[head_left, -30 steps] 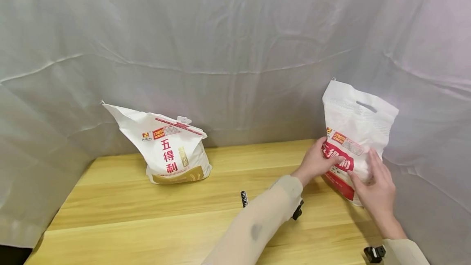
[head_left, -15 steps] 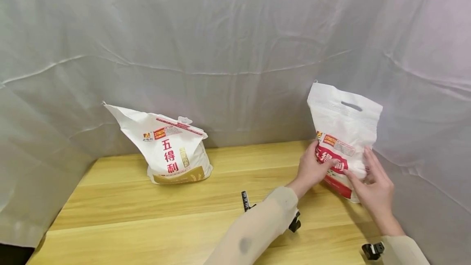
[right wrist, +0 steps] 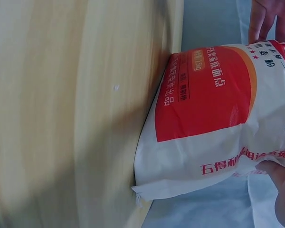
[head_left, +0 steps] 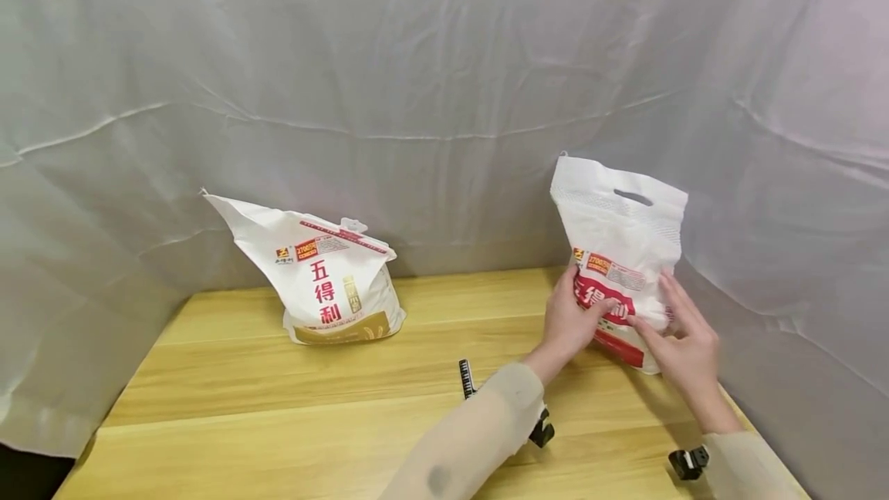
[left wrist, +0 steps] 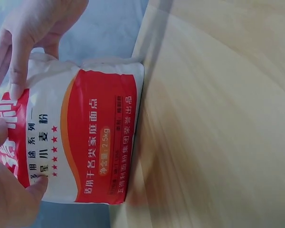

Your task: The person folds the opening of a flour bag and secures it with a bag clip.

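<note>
A white flour bag [head_left: 628, 249] with red print and a slotted handle stands upright at the right of the table, between both hands. My left hand [head_left: 571, 321] grips its left side, thumb across the front. On the other side my right hand [head_left: 689, 346] holds it, thumb on the front and fingers along the right edge. In the left wrist view the bag's lower front [left wrist: 104, 128] shows its red label marked 2.5kg, its base right at the tabletop. A second flour bag [head_left: 340, 276], white with red and gold print, leans at the left, touched by neither hand.
Grey cloth [head_left: 417, 99] hangs behind and along both sides of the wooden table [head_left: 278, 407]. A black-and-white striped strip [head_left: 466, 378] lies near the middle, partly behind the left sleeve [head_left: 472, 438]. Black wrist cameras [head_left: 687, 463] sit under the forearms.
Both hands have moved the gripped flour bag leftward along the table, away from the right-hand cloth. The second bag shifts only slightly in view.
</note>
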### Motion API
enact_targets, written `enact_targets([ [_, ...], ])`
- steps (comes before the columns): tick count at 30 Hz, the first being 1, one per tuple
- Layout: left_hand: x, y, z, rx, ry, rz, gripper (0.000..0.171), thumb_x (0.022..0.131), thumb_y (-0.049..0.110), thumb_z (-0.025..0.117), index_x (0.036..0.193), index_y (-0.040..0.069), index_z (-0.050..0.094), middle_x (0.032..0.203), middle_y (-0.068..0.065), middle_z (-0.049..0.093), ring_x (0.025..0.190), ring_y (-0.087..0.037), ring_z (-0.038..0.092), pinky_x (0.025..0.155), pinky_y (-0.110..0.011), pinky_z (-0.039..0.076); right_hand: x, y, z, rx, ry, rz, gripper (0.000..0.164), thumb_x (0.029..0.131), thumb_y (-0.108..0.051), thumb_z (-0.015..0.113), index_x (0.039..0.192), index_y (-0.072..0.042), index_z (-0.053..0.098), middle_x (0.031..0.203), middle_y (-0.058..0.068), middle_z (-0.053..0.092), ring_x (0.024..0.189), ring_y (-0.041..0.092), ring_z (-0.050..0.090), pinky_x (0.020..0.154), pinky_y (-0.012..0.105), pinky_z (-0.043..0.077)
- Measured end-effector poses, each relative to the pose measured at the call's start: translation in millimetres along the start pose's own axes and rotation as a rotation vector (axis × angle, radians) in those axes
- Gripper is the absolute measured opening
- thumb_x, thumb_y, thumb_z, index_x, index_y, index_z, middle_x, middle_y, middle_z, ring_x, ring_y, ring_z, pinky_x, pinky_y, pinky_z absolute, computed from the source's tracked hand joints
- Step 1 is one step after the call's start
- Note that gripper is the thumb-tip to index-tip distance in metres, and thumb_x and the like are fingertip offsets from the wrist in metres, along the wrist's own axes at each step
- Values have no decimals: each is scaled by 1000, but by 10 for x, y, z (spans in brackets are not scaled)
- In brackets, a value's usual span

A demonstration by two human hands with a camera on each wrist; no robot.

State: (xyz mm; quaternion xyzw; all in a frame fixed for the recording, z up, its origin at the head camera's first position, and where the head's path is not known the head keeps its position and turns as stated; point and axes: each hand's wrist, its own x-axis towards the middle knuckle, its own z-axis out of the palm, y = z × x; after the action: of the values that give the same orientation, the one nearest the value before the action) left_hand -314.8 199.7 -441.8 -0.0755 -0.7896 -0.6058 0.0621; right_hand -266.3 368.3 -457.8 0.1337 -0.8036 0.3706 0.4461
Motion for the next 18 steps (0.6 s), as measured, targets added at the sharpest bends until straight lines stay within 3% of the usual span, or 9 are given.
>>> enact_targets([
  [3, 8, -26, -104, 2, 15, -1, 80, 87, 34, 85, 156, 21, 45, 146, 3, 59, 125, -14, 60, 107, -32, 50, 27, -21, 90, 23, -20, -17, 94, 54, 29, 86, 141, 6, 59, 149, 24, 55, 103, -9, 59, 57, 3, 42],
  [5, 10, -46, -169, -1, 25, 5, 80, 88, 34, 85, 156, 20, 45, 147, 1, 59, 126, -15, 60, 107, -33, 50, 43, -51, 137, 29, -36, -19, 93, 56, 27, 87, 142, 5, 59, 150, 23, 54, 122, -8, 56, 58, 3, 43],
  [7, 7, -70, -227, -9, 36, 11, 80, 88, 33, 85, 156, 18, 45, 147, -1, 59, 127, -17, 60, 108, -34, 50, 55, -92, 179, 28, -52, -13, 93, 58, 24, 88, 143, 2, 59, 151, 19, 54, 130, -7, 54, 60, 3, 45],
  [12, -3, -134, -399, -16, 61, 23, 81, 88, 31, 84, 156, 15, 44, 149, -4, 58, 130, -20, 59, 110, -37, 48, 68, -189, 309, 45, -91, -12, 91, 63, 16, 91, 146, -5, 59, 153, 12, 54, 137, -4, 50, 71, 3, 48],
  [18, -16, -202, -666, -16, 78, 46, 80, 90, 29, 83, 157, 12, 42, 148, -6, 58, 130, -21, 58, 111, -37, 47, 95, -288, 527, 129, -118, -71, 90, 61, 18, 91, 144, 1, 59, 151, 19, 55, 141, 2, 48, 79, 5, 50],
])
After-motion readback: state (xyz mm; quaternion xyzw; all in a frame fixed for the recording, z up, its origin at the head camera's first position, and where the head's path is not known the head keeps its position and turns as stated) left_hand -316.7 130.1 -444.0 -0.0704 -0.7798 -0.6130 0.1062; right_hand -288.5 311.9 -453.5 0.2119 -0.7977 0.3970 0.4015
